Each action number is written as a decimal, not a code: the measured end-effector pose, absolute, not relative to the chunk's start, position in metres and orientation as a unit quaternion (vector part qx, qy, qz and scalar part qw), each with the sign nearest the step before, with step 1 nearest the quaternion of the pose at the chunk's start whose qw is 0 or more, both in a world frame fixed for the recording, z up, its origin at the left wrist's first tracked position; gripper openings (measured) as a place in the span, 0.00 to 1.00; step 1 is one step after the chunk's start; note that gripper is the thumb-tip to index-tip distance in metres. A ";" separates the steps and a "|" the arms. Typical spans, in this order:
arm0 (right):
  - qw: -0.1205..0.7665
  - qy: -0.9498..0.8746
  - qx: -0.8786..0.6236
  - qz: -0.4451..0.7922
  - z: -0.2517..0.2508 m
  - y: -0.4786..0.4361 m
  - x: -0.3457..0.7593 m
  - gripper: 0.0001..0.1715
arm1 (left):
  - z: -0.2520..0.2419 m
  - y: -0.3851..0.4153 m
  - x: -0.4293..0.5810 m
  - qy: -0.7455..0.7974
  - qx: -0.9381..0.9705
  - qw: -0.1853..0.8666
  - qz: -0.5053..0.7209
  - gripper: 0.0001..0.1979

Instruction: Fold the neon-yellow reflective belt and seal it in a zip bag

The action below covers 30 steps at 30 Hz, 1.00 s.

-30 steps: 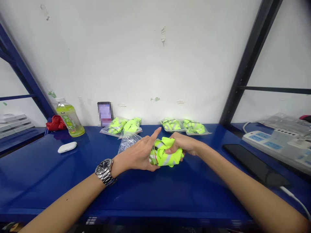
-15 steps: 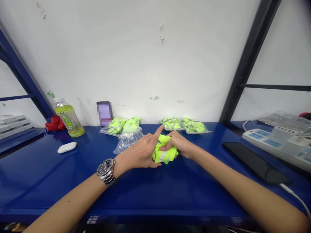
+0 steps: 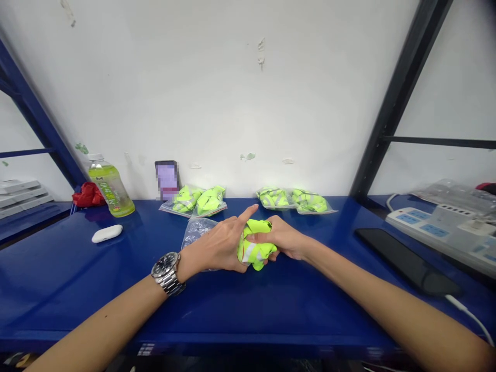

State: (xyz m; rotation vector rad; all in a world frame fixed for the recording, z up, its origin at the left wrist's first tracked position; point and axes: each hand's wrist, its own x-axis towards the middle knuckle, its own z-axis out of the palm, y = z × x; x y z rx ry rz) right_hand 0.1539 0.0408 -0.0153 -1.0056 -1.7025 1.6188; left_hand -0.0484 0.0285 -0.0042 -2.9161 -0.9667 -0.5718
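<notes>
A crumpled fluorescent-yellow cloth bundle with grey reflective strips point(image 3: 256, 247) sits squeezed between two bare hands just above the middle of a glossy blue metal shelf top point(image 3: 248, 310). The right hand point(image 3: 284, 240) is clenched over the bundle from the right, fingers wrapped around the fabric. The left hand point(image 3: 220, 248), a silver metal wristwatch point(image 3: 166, 271) on its wrist, presses its palm against the bundle's left side with the thumb under it and the index finger stretched out above it.

Just behind the left hand lies an empty clear plastic zip bag point(image 3: 196, 231). Further back, against the scuffed white wall point(image 3: 232, 93), rest two pairs of clear bags filled with the same yellow cloth, one pair left of centre point(image 3: 197, 200) and one pair right of centre point(image 3: 296, 200). Beside the left pair stands a small dark phone point(image 3: 167, 179) propped upright. To the far left are a plastic bottle of yellow-green drink point(image 3: 109, 187), a red crumpled cloth point(image 3: 89, 195) and a white oval earbud case point(image 3: 107, 233). On the right lie a flat black phone with a white cable point(image 3: 406, 261) and a white power strip point(image 3: 437, 232).
</notes>
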 end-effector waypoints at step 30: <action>0.327 -0.759 -0.351 0.439 -0.011 0.034 0.136 0.07 | -0.013 0.039 -0.050 -0.213 -0.931 0.158 -0.251 0.52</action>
